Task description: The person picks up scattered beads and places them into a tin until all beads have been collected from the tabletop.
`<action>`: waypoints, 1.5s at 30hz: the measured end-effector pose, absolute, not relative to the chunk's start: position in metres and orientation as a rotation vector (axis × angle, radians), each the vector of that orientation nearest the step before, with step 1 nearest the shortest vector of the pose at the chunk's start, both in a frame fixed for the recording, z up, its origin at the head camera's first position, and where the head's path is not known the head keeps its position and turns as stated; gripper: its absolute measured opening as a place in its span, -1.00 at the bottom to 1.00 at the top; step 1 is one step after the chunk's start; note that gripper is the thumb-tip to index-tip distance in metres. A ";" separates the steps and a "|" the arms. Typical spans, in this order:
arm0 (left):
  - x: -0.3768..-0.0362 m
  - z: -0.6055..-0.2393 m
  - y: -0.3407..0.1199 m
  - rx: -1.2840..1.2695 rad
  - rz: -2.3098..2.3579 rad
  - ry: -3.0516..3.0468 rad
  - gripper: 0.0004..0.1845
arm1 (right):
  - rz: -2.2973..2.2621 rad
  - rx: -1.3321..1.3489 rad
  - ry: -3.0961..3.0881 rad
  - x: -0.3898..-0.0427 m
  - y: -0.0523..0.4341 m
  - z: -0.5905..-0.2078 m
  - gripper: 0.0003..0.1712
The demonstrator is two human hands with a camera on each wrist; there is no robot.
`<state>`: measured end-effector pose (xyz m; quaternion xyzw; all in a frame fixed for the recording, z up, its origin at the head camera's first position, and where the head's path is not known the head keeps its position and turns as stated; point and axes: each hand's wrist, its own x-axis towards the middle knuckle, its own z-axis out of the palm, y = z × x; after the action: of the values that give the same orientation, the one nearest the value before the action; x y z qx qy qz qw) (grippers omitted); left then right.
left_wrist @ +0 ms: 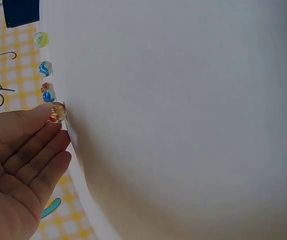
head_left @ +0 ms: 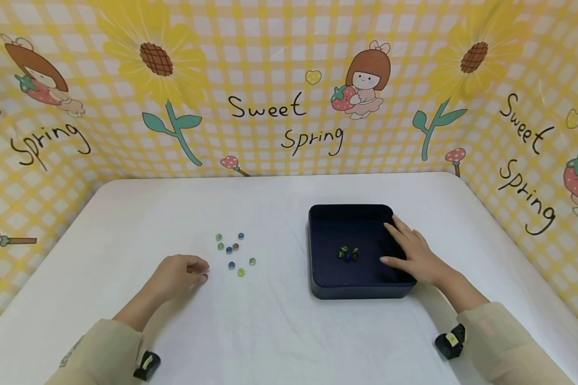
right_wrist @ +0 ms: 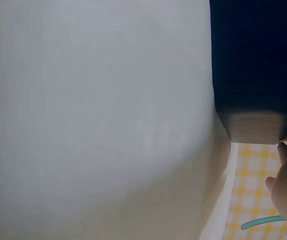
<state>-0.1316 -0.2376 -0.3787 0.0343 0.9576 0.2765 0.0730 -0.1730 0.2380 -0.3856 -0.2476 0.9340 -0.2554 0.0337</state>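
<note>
My left hand [head_left: 175, 275] is low over the table, left of a loose group of glass marbles [head_left: 229, 250]. Its thumb and forefinger pinch a clear marble with orange-red swirls [left_wrist: 57, 113]; the other fingers bend loosely below it. Over the right rim of a dark blue square tray [head_left: 363, 293] lies my right hand [head_left: 416, 256], thumb and fingers spread, their tips reaching inward past the edge. Inside the tray, several marbles [head_left: 348, 256], green, blue and brownish, sit bunched together. The right wrist view has the tray's side [right_wrist: 256, 65] and only part of that hand.
A white cloth covers the table [head_left: 274, 331]. Yellow checked fabric [head_left: 270, 64] with printed flowers and lettering rises as walls behind and on both sides. The loose marbles are spread between the left hand and the tray, a yellow-green marble [head_left: 241, 272] nearest the front.
</note>
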 end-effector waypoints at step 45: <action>-0.121 -0.351 -0.173 0.479 1.427 2.660 -0.83 | -0.743 -0.764 2.892 -0.176 0.240 -0.388 -0.10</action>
<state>-0.1209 -0.1727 -0.3509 0.1566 0.8695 0.4665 0.0423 -0.1757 0.2398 -0.3875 -0.2479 0.9378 -0.2411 0.0298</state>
